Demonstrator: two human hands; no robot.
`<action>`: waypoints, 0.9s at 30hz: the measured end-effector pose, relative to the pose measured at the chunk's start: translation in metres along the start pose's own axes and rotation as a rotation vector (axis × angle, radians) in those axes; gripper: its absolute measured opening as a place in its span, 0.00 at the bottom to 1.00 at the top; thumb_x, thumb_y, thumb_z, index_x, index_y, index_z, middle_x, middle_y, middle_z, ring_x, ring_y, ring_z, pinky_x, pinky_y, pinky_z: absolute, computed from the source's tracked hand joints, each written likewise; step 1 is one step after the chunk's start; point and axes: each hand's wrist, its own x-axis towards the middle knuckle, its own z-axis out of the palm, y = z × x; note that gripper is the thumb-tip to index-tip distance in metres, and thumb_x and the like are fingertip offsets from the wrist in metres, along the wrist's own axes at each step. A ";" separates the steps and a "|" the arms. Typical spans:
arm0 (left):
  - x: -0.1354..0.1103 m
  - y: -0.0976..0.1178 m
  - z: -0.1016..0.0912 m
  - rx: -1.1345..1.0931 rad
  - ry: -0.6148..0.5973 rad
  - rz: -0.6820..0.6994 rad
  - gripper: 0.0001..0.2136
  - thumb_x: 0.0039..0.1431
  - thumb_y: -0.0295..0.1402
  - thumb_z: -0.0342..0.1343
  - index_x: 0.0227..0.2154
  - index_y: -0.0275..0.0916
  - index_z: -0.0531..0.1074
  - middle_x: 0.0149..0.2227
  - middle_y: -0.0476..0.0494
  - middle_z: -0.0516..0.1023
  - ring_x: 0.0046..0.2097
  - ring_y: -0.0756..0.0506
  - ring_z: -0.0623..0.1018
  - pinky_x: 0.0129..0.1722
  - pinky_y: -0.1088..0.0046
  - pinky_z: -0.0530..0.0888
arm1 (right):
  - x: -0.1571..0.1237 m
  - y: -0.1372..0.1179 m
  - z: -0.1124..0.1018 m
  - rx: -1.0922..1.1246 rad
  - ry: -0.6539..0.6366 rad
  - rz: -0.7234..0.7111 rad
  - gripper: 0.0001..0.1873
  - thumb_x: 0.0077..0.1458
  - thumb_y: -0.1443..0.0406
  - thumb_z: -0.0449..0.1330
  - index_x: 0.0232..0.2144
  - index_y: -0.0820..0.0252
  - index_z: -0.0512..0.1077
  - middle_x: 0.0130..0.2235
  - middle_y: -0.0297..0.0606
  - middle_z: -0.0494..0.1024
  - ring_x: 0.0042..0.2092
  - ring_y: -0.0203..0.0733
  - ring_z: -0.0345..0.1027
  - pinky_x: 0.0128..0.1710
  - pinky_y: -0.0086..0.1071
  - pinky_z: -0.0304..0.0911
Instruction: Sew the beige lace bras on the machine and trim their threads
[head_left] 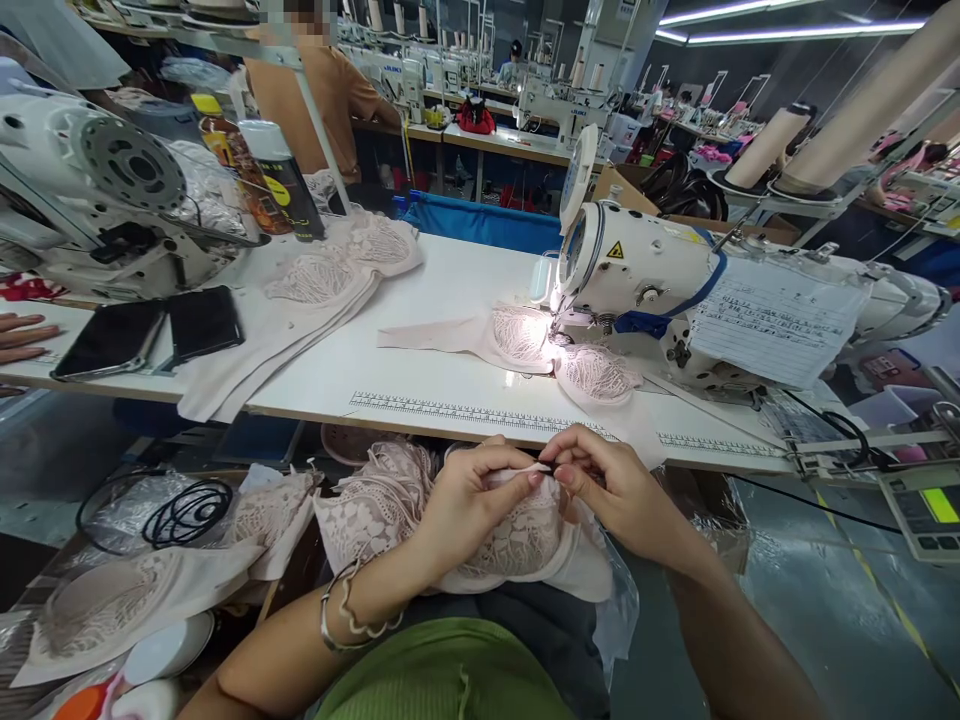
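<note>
Over my lap lies a pale pink lace bra, gathered with more lace pieces at its left. My left hand pinches the bra's upper edge between thumb and fingers. Close beside it, my right hand is closed, thumb against fingertips, at the same edge. A small dark thing shows between the fingertips, too small to name. Another pale pink bra lies on the white table, partly under the lit needle area of the sewing machine.
A printed ruler runs along the table's front edge. Stacked bras, a spray can, a bottle and phones lie left. Another person's hand rests at far left. A box of bra pieces sits below.
</note>
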 end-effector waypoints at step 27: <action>0.002 -0.005 -0.003 -0.241 0.098 -0.188 0.18 0.52 0.48 0.66 0.29 0.34 0.80 0.23 0.46 0.75 0.24 0.52 0.67 0.23 0.78 0.62 | -0.037 0.051 0.010 -0.257 -0.002 0.054 0.29 0.70 0.42 0.55 0.32 0.59 0.72 0.22 0.28 0.57 0.23 0.37 0.51 0.24 0.30 0.45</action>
